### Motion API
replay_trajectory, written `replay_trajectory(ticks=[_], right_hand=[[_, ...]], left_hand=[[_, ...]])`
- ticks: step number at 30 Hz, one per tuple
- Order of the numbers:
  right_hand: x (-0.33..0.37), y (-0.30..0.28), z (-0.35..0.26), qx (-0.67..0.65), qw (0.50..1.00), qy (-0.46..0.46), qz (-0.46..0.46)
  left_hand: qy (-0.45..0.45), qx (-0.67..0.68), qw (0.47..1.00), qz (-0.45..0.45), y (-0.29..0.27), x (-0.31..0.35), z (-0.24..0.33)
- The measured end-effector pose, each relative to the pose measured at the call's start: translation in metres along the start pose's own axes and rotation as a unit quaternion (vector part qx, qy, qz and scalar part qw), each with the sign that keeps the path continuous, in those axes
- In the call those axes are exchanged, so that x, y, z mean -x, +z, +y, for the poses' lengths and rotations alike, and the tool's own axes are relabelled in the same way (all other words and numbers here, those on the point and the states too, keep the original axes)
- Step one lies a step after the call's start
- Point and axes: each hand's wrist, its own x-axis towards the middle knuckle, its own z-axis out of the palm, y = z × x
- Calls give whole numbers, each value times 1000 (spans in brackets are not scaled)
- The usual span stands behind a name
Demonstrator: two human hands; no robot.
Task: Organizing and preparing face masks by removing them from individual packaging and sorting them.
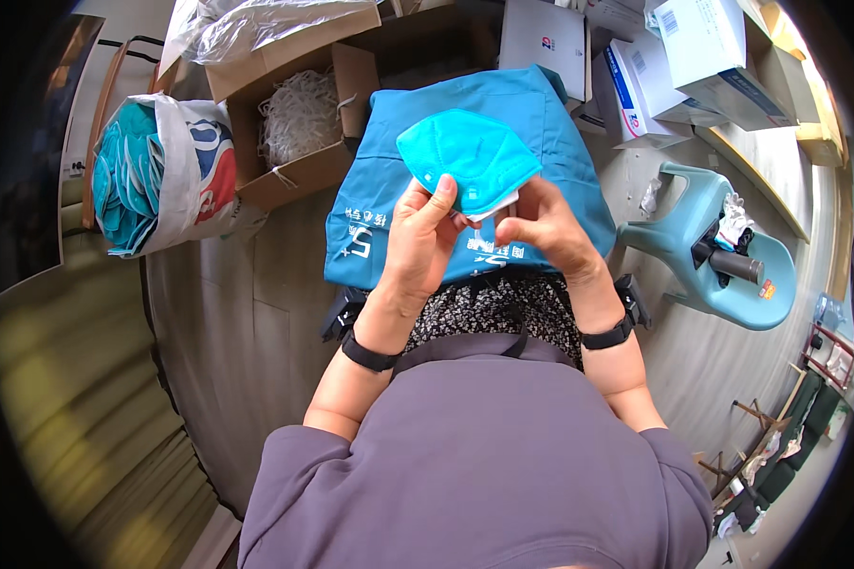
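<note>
A turquoise folded face mask (470,156) is held up in front of me, its broad face toward me. My left hand (425,228) grips its lower left edge, thumb on top and the other fingers behind. At the lower right corner, my right hand (547,226) is curled against the mask, its fingertips partly hidden behind it. A bit of white shows under the mask's lower edge between the hands; I cannot make out what it is. Beneath both hands a blue fabric bag (375,180) with white print is spread over my lap.
To the left stands a white bag (188,171) filled with similar turquoise masks. Behind it is an open cardboard box (299,175) holding white shredded filler (299,119). White boxes (716,62) are stacked at the far right. A blue-green plastic stool (773,299) carries a dark cylinder (736,266).
</note>
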Motion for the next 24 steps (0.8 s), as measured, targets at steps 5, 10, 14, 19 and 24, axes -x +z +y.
replay_trajectory(ticks=[5,10,14,19,24], right_hand=[[-4,11,6,120,991,-64,18],[-6,18,12,96,994,-54,27],[-3,7,18,229,972,-45,14],[5,5,12,278,959,-28,40],[3,7,15,226,970,-57,65]], left_hand=[[61,-226,971,58,-10,-1,-10],[159,-436,883,65,-17,-2,-10],[278,-500,816,76,-25,-8,-10],[156,-554,805,144,-21,-2,7],[9,-258,965,53,-10,0,-4]])
